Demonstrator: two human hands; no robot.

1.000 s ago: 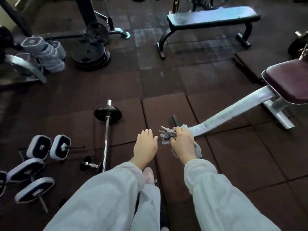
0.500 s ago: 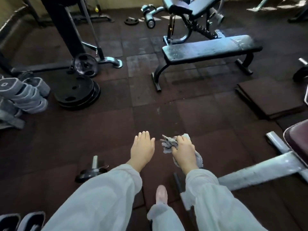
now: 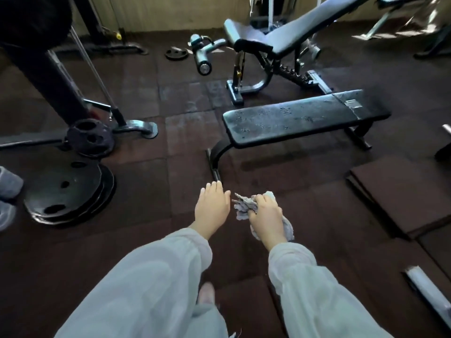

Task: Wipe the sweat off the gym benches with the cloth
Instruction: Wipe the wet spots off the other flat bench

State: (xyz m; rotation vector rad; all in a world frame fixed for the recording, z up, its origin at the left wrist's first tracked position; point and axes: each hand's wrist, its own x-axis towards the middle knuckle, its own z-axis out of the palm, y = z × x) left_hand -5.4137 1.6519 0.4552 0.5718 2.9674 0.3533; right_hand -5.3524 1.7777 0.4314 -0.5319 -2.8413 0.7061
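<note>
Gripping cloth (image 3: pixel 244 206) in right hand (image 3: pixel 266 213), flat bench (image 3: pixel 300 120) ahead

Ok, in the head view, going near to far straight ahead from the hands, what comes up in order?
Right hand gripping the cloth → flat bench, its pad speckled with droplets → incline bench → back wall.
</note>
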